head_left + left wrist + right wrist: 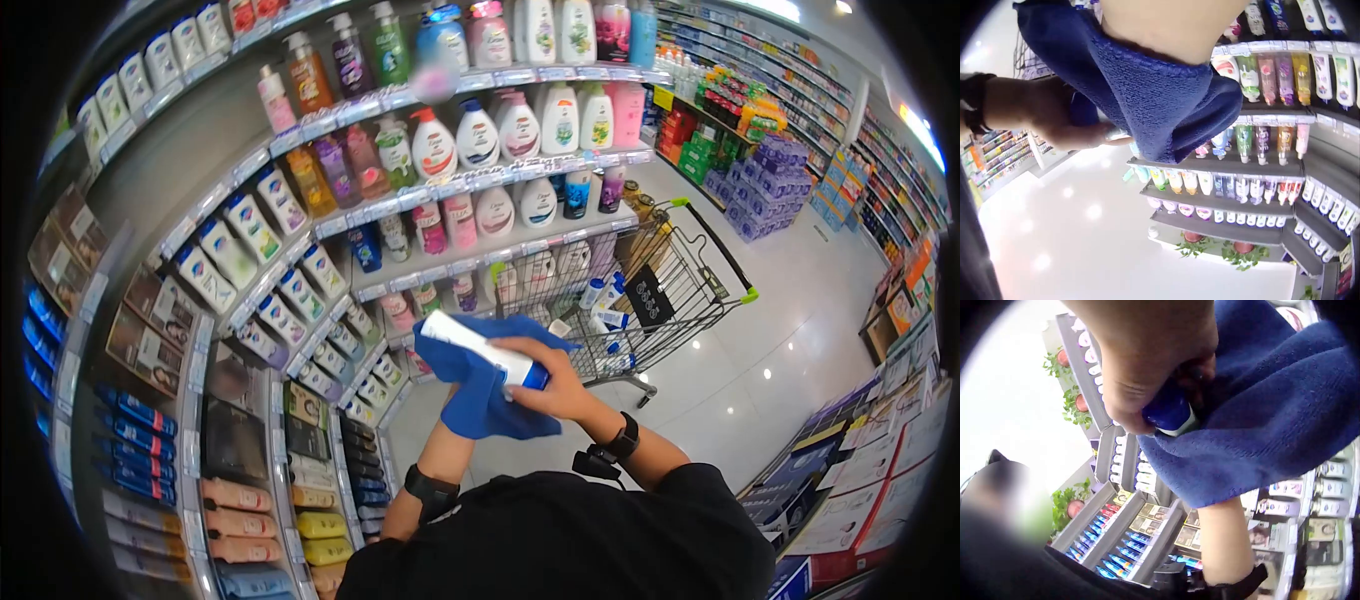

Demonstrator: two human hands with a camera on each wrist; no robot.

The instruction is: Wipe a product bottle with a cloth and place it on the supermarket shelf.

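- One right hand (548, 375) of ours was clamped round a white bottle (468, 342), at the end with the blue cap (538, 377).
- Our left hand (1169, 28) was mostly hidden under a blue cloth (492, 408); we could not tell its grip.
- In the head view, our bottle slanted across the cloth, cap toward four o'clock.
- From our hands, a shopping cart (652, 295) stood at two o'clock, stocked shelves (400, 211) from nine to twelve.

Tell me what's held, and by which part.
A white bottle: the right hand grips its blue-capped end; the left hand is hidden by the blue cloth, so its hold cannot be told.
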